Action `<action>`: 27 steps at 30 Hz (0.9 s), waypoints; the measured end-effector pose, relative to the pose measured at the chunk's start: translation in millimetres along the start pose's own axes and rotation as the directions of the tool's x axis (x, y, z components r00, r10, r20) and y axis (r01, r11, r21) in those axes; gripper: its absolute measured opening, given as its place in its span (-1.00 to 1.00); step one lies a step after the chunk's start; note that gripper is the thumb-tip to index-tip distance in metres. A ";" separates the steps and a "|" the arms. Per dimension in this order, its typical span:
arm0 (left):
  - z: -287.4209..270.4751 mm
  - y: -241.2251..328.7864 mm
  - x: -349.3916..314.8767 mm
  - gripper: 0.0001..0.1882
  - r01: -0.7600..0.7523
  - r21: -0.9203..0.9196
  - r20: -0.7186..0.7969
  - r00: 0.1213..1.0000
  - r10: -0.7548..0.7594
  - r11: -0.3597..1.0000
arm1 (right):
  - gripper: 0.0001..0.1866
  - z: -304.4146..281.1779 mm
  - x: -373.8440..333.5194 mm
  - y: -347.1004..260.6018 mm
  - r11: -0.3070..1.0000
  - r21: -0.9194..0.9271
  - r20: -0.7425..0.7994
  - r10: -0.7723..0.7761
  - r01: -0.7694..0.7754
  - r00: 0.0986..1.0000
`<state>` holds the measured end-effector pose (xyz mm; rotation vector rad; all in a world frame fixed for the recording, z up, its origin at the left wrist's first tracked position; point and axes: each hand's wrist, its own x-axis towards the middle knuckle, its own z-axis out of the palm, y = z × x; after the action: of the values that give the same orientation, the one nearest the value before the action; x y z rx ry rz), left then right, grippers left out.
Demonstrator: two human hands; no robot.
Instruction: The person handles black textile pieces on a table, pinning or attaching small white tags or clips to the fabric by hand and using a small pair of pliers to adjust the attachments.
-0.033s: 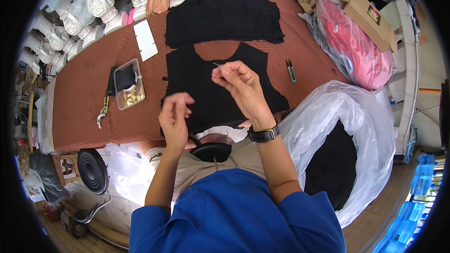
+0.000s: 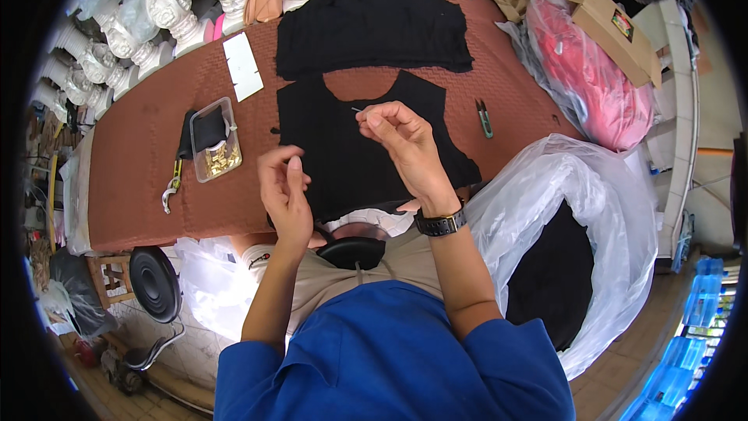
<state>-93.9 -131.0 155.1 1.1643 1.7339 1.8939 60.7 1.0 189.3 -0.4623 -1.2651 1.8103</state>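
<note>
Over the black garment piece, which is laid on the brown table cover directly in front of the person, both bare hands are held. Between the thumb and fingertips of the right hand, a thin grey object is pinched; the fingertips are closed together on it, and only its short, narrow end is shown, near the scooped neckline of the garment piece. Whether it is a pin or a needle cannot be told. By the left hand, nothing is visibly gripped: its fingers are loosely curled and parted from the raised thumb, and it is held at the left edge of the garment piece, well apart from the right hand. Whether the cloth is touched by it cannot be told.

Beyond the garment piece, a second black cloth is spread out. To the left, a clear plastic tub is set down, in which small gold-coloured pieces are gathered; above it, a white card is laid at a slant. To the right, green-handled snips are placed on the cover. Beside the table, more black cloth is held in a large clear plastic bag.
</note>
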 end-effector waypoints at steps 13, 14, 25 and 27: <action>58.0 17.6 22.1 -0.81 0.257 -0.181 0.432 0.888 -0.158 0.949 | -0.91 -30.7 -4.9 -21.3 0.950 0.304 -0.018 -0.074 0.076 0.997; 57.5 15.2 21.3 -0.81 0.267 -0.161 0.452 0.876 -0.170 0.950 | -0.94 -34.6 -3.9 -33.3 0.937 0.327 -0.050 -0.113 0.123 0.992; 92.2 -50.8 48.9 -0.84 -0.036 0.148 0.829 0.550 -0.104 0.988 | -0.89 -161.1 -21.5 -118.5 0.497 -0.867 -0.414 -0.692 -0.025 0.591; 114.3 -72.1 78.4 -0.82 -0.210 0.214 0.683 0.731 0.007 0.954 | -0.90 -171.6 -20.8 -116.1 0.223 -0.955 -0.294 -0.791 -0.195 0.536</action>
<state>-78.5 16.8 106.7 1.8130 1.5318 1.0416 243.2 97.0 217.8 -1.3304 -1.4499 0.0143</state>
